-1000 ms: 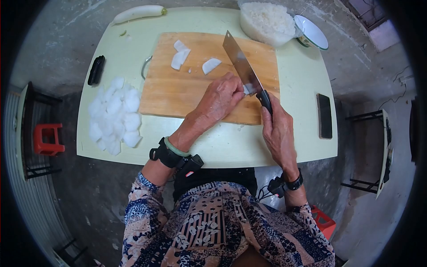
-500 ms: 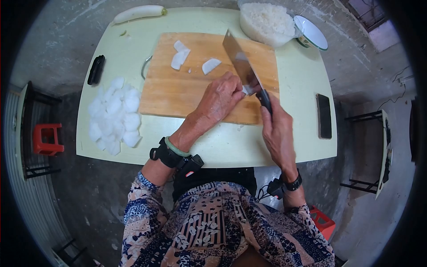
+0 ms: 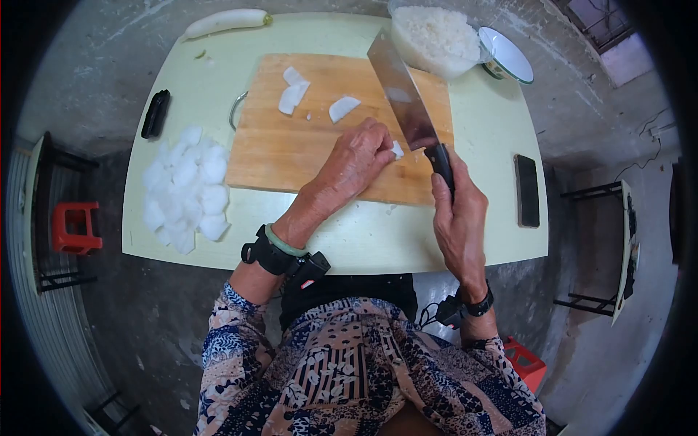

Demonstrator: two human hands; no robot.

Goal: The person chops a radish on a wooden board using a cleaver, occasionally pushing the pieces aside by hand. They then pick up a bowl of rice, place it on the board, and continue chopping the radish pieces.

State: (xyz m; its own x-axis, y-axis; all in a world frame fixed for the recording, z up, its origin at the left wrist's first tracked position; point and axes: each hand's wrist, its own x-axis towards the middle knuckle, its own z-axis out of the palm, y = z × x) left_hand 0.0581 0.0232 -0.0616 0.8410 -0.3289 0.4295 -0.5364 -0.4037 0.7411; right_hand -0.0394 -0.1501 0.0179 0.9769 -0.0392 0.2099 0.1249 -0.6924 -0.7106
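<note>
My right hand [image 3: 460, 211] is wrapped round the black handle of a cleaver [image 3: 406, 98], whose broad blade is raised over the right part of the wooden cutting board [image 3: 269, 156]. With curled fingers, my left hand [image 3: 358, 156] presses down on a small white piece of radish [image 3: 397, 149] near the board's front right; most of that piece is hidden under the fingers. Farther back on the board lie a half-round radish slice [image 3: 344, 109] and a couple of overlapping slices [image 3: 294, 96]. A gap separates the blade from my left fingertips.
Left of the board a heap of thin radish slices [image 3: 185, 182] covers the table [image 3: 349, 243]. At the back lie a whole white radish [image 3: 227, 24], a clear bowl of shredded white radish [image 3: 436, 40] and an enamel bowl [image 3: 507, 54]. A phone [image 3: 527, 190] rests right; a black object [image 3: 155, 114] left.
My right hand has moved slightly right and down, drawing the cleaver away from the radish piece and my left fingers. My left hand stays nearly in place.
</note>
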